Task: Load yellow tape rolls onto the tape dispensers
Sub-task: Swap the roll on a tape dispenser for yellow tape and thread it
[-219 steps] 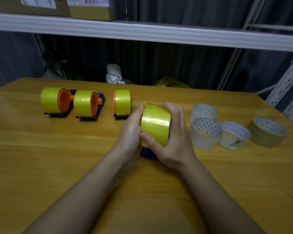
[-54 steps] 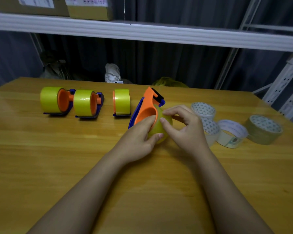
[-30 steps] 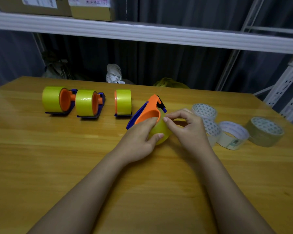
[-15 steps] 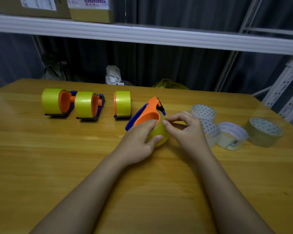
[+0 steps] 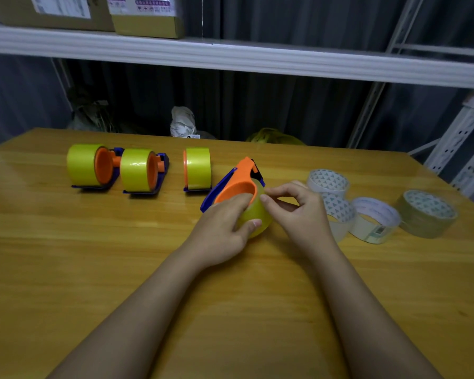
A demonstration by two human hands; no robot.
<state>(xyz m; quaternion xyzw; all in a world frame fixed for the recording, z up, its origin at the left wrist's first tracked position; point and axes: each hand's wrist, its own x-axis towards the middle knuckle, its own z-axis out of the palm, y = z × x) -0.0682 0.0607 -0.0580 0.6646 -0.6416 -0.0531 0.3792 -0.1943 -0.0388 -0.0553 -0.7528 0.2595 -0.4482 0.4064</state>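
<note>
Head view shows the left hand [image 5: 219, 231] wrapped around a yellow tape roll [image 5: 255, 214] mounted on an orange and blue tape dispenser [image 5: 237, 181], fingers curled over the orange hub and thumb pressed against the roll's near side. The dispenser is tilted, its nose pointing up and away beyond the fingertips, while the roll sits under the palm, low against the wooden table [image 5: 66, 269]. The right hand [image 5: 298, 212] is just right of the roll, its thumb and forefinger pressed together at the roll's upper right edge, apparently pinching the tape end, though the tape itself is too faint to make out. Well to the left of the left hand stand three loaded dispensers [image 5: 140, 170] in a row. Just beyond the right hand lie four pale tape rolls [image 5: 375, 220].
</note>
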